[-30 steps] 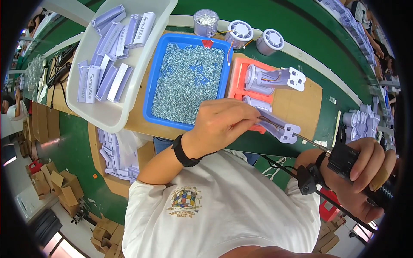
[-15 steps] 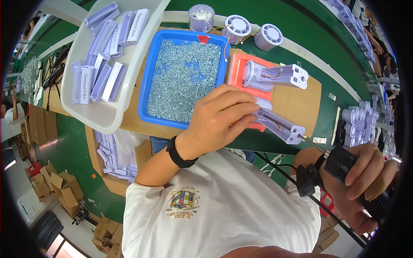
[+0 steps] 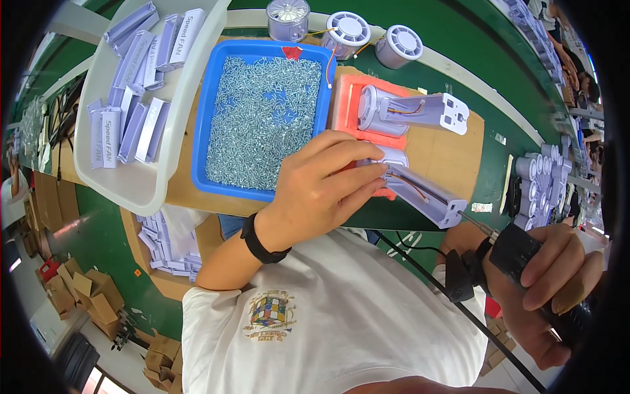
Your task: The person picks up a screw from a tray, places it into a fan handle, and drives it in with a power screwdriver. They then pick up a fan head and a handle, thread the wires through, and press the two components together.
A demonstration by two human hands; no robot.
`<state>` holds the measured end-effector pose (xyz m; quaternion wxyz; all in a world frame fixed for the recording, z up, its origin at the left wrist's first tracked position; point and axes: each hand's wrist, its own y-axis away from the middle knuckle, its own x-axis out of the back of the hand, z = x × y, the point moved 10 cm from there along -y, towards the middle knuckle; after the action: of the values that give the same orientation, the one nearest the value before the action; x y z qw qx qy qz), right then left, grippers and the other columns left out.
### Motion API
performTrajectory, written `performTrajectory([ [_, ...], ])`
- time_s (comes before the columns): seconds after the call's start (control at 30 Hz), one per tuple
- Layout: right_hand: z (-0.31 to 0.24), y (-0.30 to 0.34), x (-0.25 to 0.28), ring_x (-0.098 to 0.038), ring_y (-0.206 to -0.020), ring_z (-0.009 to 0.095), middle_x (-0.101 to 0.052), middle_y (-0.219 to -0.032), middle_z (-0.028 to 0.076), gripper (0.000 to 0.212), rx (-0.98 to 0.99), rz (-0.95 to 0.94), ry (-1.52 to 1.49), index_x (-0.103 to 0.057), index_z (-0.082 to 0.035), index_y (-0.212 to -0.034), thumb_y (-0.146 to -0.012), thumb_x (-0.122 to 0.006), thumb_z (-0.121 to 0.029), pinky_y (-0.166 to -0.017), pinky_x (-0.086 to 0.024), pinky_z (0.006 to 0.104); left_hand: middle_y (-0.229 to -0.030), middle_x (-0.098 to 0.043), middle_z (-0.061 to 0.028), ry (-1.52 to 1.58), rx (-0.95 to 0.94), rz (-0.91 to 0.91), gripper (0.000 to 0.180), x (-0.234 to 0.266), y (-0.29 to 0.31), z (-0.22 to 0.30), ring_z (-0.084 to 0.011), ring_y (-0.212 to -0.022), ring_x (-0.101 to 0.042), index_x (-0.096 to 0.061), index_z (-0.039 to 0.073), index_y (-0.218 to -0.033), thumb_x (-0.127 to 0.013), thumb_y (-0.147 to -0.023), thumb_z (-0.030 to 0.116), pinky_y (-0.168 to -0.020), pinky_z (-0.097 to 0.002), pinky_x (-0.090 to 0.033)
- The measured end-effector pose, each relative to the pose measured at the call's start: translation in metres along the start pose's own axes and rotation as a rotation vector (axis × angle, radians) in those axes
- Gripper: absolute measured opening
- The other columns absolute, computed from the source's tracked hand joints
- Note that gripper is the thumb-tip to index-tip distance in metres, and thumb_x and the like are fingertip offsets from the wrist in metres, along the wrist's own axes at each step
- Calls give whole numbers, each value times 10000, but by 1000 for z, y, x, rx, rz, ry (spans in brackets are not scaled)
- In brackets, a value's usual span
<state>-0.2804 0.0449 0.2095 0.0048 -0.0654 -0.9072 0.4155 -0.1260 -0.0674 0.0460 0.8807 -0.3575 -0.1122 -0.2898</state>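
Observation:
My left hand [image 3: 321, 180], a black band at its wrist, has thumb and fingers closed on a lavender fan unit [image 3: 426, 197] where the round head meets the trough-shaped handle. That head rests in an orange-red foam block [image 3: 348, 115], partly hidden by my fingers. On the right, my right hand [image 3: 548, 279] is wrapped round a black power screwdriver [image 3: 515, 253]. Its thin metal shaft meets the handle's far end; the tip is hidden there. Beside this unit, a second fan unit [image 3: 420, 110] sits in the same foam, its open handle showing wires.
A blue tray [image 3: 200, 138] of small screws stands left of the foam. Farther left, a white bin [image 3: 157, 190] holds lavender handle covers [image 3: 134, 62]. Several round fan heads [image 3: 348, 33] line the back. A black cable [image 3: 420, 269] crosses before me; below the bench is a box of lavender parts [image 3: 167, 246].
The whole view has shifted, putting the tray and bin farther left. Both hands keep their grips, and the screwdriver stays at the handle's end.

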Motion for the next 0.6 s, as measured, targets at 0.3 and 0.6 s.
performTrajectory([
  [0.3,8,-5,-3,-594,-617,122,-566,-894,14,561,-62,-13,-3,-596,-94,-1108,-776,-735,-524,-585,-443,244,-1030,-721,-56,2,7,-2,262,0,-1,0,-251,-880,-669,-767,52,-912,-859,-667,49,-722,-338,-559],
  [0.6,19,-7,-10,-596,-616,125,-572,-890,5,530,-123,-35,-24,-608,-108,-1111,-795,-759,-505,-577,-442,247,-1025,-723,-58,15,27,11,246,2,2,-2,-252,-887,-675,-770,48,-908,-850,-675,41,-729,-338,-559],
])
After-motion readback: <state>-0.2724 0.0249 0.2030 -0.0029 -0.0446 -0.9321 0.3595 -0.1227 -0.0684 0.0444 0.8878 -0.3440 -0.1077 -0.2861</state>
